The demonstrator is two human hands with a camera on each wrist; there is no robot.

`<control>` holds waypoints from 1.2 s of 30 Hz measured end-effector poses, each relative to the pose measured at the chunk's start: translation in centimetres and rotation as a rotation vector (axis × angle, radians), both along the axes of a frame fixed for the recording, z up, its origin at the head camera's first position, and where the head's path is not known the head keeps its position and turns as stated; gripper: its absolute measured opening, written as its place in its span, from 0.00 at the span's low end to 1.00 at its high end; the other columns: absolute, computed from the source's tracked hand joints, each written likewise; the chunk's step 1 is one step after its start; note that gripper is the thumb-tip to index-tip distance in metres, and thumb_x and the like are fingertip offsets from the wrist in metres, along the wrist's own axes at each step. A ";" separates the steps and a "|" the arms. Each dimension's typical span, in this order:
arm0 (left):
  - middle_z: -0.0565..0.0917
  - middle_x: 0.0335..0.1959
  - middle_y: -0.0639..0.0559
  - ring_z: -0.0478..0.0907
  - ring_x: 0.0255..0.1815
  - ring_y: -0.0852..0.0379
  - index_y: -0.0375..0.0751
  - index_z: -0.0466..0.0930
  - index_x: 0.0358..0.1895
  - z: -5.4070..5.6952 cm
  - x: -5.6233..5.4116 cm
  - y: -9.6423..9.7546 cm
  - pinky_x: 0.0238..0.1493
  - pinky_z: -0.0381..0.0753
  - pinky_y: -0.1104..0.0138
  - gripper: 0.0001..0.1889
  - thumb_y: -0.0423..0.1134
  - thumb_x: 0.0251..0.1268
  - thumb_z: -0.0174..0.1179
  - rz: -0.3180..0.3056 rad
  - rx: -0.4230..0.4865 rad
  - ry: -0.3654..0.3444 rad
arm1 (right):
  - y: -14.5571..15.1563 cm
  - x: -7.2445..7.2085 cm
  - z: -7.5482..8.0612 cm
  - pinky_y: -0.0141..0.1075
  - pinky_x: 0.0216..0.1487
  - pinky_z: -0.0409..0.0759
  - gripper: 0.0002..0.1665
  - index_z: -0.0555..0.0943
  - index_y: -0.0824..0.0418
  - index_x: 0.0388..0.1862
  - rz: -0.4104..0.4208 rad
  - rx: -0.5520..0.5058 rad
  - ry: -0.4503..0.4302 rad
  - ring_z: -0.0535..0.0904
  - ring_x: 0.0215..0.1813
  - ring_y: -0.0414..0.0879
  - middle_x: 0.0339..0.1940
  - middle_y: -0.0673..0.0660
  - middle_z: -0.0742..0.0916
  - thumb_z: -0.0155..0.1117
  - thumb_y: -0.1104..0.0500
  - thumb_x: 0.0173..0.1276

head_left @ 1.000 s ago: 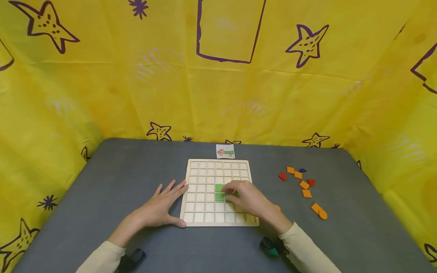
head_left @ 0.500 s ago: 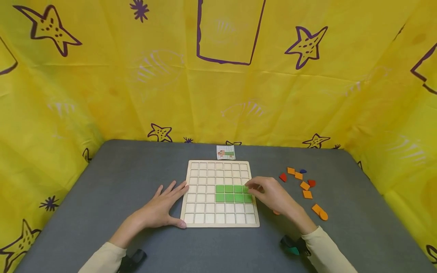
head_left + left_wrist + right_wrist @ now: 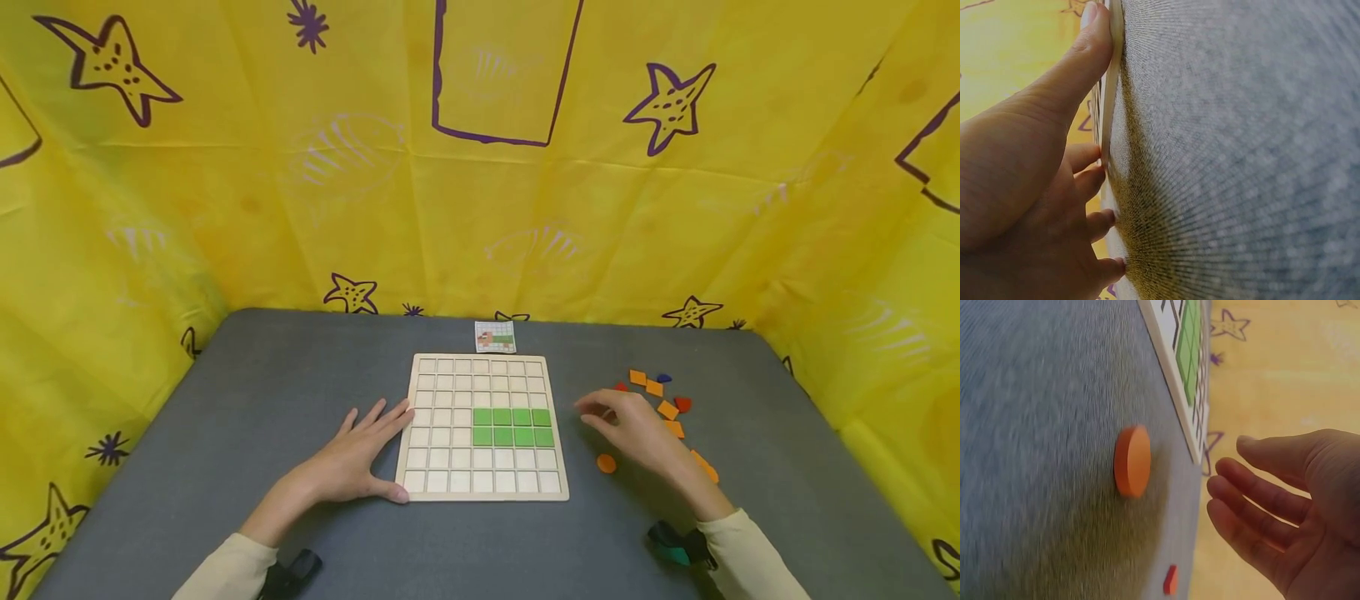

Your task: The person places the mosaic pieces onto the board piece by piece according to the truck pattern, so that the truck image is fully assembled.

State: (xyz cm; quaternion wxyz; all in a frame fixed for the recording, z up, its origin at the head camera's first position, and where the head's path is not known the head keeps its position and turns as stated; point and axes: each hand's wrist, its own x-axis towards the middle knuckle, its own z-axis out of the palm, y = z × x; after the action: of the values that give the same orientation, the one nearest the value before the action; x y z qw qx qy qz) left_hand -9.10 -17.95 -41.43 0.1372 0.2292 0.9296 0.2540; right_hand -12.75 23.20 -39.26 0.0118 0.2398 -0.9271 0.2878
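A pale wooden grid board (image 3: 438,481) lies in the middle of the table, with two rows of green square tiles (image 3: 522,426) in its right half. My left hand (image 3: 348,458) rests spread against the board's left edge, its thumb at the near corner; the left wrist view shows the thumb (image 3: 1088,56) touching the rim. To the right of the board, my right hand (image 3: 633,425) hovers over the table with loosely bent fingers and nothing between them. Below its fingertips lies an orange round piece (image 3: 606,463), which also shows in the right wrist view, apart from the hand.
Right of the board lie scattered orange squares (image 3: 637,377), a red piece (image 3: 682,404) and a blue piece (image 3: 663,378). Some are partly hidden by my right hand. A small printed card (image 3: 495,337) lies behind the board. Yellow patterned cloth (image 3: 480,225) surrounds the grey table (image 3: 300,367).
My right hand has moved from over the green tiles rightward off the board, uncovering all of them and then the orange round piece. The left hand has stayed at the board's edge.
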 end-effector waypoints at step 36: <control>0.52 0.79 0.45 0.42 0.78 0.33 0.41 0.55 0.77 -0.1 0.0 -0.1 0.69 0.36 0.33 0.60 0.67 0.41 0.71 0.006 -0.003 0.007 | 9.5 0.6 0.9 0.39 0.37 0.84 0.13 0.84 0.67 0.49 -0.155 0.097 -0.042 0.84 0.38 0.49 0.40 0.58 0.88 0.66 0.70 0.64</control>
State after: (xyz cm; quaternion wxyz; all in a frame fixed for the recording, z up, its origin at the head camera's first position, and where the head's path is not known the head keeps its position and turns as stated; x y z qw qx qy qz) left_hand -9.13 -18.05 -41.53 0.1336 0.2272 0.9311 0.2522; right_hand -12.18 32.74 -38.40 0.0031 0.1616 -0.9557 0.2459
